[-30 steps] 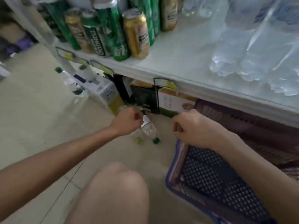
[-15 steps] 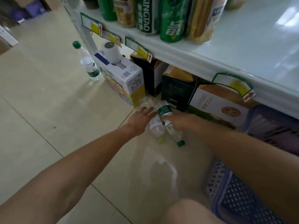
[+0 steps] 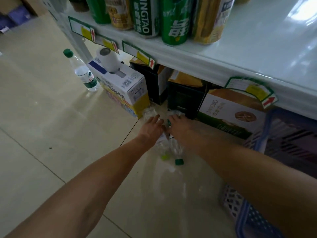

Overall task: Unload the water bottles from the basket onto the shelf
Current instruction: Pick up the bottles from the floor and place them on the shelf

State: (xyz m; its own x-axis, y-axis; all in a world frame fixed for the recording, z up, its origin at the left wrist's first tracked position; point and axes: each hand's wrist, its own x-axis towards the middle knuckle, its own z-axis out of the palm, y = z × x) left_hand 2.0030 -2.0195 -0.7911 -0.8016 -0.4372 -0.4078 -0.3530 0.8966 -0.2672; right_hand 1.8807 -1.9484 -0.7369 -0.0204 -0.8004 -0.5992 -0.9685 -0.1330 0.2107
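Two clear water bottles lie on the floor with caps towards me: one with a light green cap (image 3: pixel 162 148) and one with a dark green cap (image 3: pixel 176 152). My left hand (image 3: pixel 151 127) rests on the left bottle, fingers spread over it. My right hand (image 3: pixel 179 127) lies over the right bottle. I cannot tell if either hand grips firmly. A third water bottle (image 3: pixel 82 71) stands upright on the floor at the left. The blue mesh basket (image 3: pixel 247 215) sits at the lower right, partly behind my right arm. The white shelf (image 3: pixel 257 54) runs above.
Green and gold drink cans (image 3: pixel 175 23) stand on the shelf at the top. Under it sit cartons: a white and yellow box (image 3: pixel 123 86) with a white cup on it, dark boxes (image 3: pixel 185 98) and an orange carton (image 3: pixel 228 114). Tiled floor spreads to the left.
Both hands have reached down and forward onto the two lying bottles beside the cartons. The view has tilted lower and moved left; the shelf's water bottles have left the frame.
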